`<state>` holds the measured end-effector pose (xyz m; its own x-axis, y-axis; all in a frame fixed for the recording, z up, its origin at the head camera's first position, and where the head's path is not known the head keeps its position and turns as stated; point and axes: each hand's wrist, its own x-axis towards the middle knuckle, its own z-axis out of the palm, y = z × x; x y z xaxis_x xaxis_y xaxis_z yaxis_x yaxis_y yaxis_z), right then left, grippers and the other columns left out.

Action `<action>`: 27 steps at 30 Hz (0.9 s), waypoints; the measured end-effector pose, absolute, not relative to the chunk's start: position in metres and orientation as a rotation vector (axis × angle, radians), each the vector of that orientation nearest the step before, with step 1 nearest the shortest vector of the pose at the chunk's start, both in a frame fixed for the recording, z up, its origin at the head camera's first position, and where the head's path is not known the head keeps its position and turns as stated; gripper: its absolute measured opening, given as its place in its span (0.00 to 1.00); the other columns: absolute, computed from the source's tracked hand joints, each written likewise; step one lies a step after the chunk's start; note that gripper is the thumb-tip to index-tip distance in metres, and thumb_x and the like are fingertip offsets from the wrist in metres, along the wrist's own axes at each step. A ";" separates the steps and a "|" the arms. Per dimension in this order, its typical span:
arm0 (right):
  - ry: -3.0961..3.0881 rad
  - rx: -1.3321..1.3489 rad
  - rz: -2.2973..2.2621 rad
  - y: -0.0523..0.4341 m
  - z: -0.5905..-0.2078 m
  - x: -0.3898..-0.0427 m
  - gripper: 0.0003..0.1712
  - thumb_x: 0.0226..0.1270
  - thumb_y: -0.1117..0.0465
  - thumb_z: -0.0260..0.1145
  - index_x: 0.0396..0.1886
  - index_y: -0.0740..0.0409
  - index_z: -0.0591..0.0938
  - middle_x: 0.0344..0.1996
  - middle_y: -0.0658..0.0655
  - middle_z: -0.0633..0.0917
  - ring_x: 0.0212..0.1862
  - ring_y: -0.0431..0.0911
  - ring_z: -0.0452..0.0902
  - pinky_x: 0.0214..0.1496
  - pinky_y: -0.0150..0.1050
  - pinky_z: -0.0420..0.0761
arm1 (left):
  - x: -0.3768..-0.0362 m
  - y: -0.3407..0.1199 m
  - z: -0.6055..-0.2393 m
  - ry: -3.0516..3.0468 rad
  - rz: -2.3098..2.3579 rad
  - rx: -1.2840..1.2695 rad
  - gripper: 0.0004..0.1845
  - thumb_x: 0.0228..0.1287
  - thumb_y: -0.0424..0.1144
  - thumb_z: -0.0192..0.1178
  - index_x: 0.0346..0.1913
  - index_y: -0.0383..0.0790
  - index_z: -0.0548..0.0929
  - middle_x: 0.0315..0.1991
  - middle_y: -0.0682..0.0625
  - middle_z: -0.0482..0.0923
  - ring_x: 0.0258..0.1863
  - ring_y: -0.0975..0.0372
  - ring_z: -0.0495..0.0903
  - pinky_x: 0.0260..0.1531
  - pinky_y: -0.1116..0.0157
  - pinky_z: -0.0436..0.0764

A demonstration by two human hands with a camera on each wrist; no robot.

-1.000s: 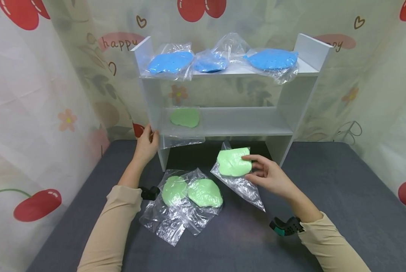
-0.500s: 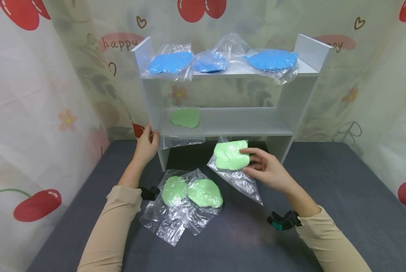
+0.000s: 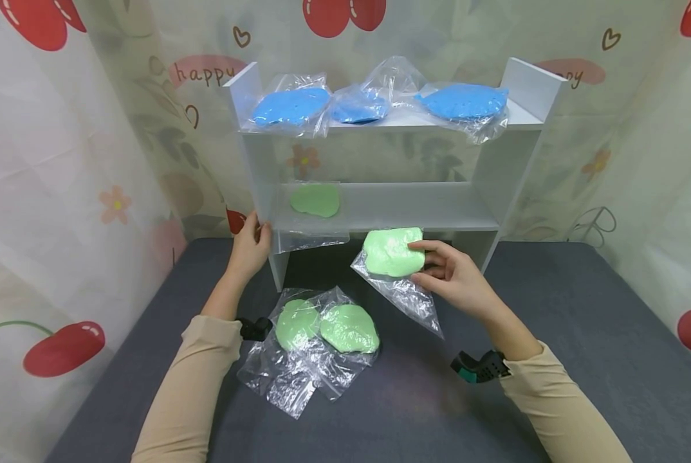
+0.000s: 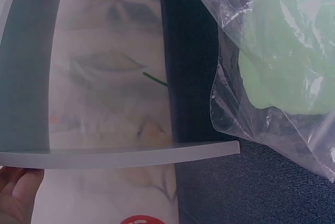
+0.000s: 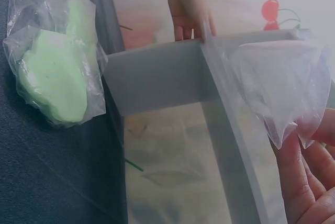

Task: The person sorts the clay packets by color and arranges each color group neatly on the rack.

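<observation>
My left hand (image 3: 249, 247) rests against the outer left side of a white shelf unit (image 3: 426, 209), by the middle board. Its fingers (image 5: 186, 31) touch the side panel from outside in the right wrist view. My right hand (image 3: 454, 280) pinches the right edge of a clear plastic bag of green clay-like stuff (image 3: 393, 252). This bag is in front of the middle board, its lower corner hanging down. Two similar green bags (image 3: 350, 328) lie overlapping on the table, near my left wrist. Another green bag (image 3: 315, 200) lies at the left end of the middle board.
On the top board sit three clear bags with blue contents (image 3: 290, 106). The dark table (image 3: 554, 321) runs under the unit and out to both sides. A patterned curtain (image 3: 114, 128) hangs behind and at the sides. A thin looped cord (image 3: 597, 222) is at the back right.
My right hand has raised the green bag and moved it slightly left, from below the middle board up to its front edge. The left hand stays where it was.
</observation>
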<state>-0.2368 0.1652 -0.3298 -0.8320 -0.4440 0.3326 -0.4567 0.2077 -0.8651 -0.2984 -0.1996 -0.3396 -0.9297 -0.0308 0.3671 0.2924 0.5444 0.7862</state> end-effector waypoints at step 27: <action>-2.407 0.725 1.756 0.157 -0.315 -0.259 0.27 0.62 0.66 0.63 0.62 0.62 0.70 0.36 0.48 0.79 0.32 0.35 0.81 0.35 0.32 0.80 | -0.300 -0.200 -0.341 -2.435 -1.344 -0.220 0.24 0.72 0.36 0.40 0.69 0.35 0.58 0.65 0.34 0.65 0.64 0.45 0.67 0.60 0.50 0.72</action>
<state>-0.2593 0.1566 -0.3146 -0.8854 -0.3279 0.3294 -0.4138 0.2332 -0.8800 -0.3004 -0.1997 -0.3409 -0.9267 -0.0327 0.3745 0.2994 0.5383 0.7878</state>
